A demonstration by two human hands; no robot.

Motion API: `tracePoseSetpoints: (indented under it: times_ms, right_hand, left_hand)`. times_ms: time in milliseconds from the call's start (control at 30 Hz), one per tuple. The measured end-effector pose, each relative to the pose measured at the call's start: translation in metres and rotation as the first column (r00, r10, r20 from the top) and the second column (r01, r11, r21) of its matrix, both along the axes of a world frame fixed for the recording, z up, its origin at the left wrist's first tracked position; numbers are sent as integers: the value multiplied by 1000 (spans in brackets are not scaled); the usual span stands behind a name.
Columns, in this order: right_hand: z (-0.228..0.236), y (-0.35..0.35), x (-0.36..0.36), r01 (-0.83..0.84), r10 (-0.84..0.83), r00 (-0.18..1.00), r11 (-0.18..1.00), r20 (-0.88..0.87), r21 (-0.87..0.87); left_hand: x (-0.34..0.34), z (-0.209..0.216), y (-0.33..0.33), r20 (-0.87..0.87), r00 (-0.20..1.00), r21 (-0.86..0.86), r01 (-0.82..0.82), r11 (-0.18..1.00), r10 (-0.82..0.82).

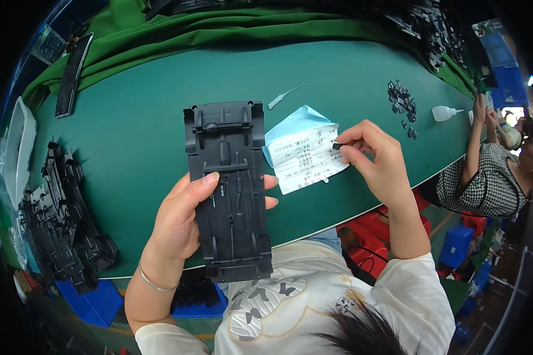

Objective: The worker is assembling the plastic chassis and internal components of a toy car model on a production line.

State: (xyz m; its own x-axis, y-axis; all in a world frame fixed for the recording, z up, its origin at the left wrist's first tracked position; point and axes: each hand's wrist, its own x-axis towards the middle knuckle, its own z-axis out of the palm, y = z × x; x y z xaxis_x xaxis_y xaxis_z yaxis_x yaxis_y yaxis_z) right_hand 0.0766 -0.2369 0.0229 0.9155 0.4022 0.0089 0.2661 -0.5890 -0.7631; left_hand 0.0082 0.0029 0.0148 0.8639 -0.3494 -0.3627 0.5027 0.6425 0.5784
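My left hand (186, 207) grips a black plastic toy-car chassis (234, 225), thumb on its face and fingertips showing past its right edge. The chassis is held up over the near edge of the table, its long side running away from me. In my right hand (376, 157), thumb and forefinger pinch a small black plastic piece (337, 146). That hand is over a printed paper slip (305, 160), which lies on a light-blue sheet (305, 115). A pile of small black pieces (401, 97) lies farther right on the table.
A stack of black chassis parts (65, 219) stands at the left, beside a clear plastic bag (9, 207). A phone (74, 77) rests at the far left. A thin pale strip (284, 96) and a white squeeze bottle (445, 113) lie beyond the paper. Another person (482, 177) sits at the right.
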Motion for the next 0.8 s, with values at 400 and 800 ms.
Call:
tracePoseSetpoints:
  times_ms: [400, 800]
  right_hand:
    - [0, 3, 3, -92, 108, 984, 989, 144, -111]
    - [-5, 7, 4, -162, 217, 934, 965, 283, -205]
  left_hand:
    - [0, 0, 0, -8, 1000, 6, -7, 1000, 7]
    - [0, 0, 0, -2, 1000, 26, -7, 1000, 7]
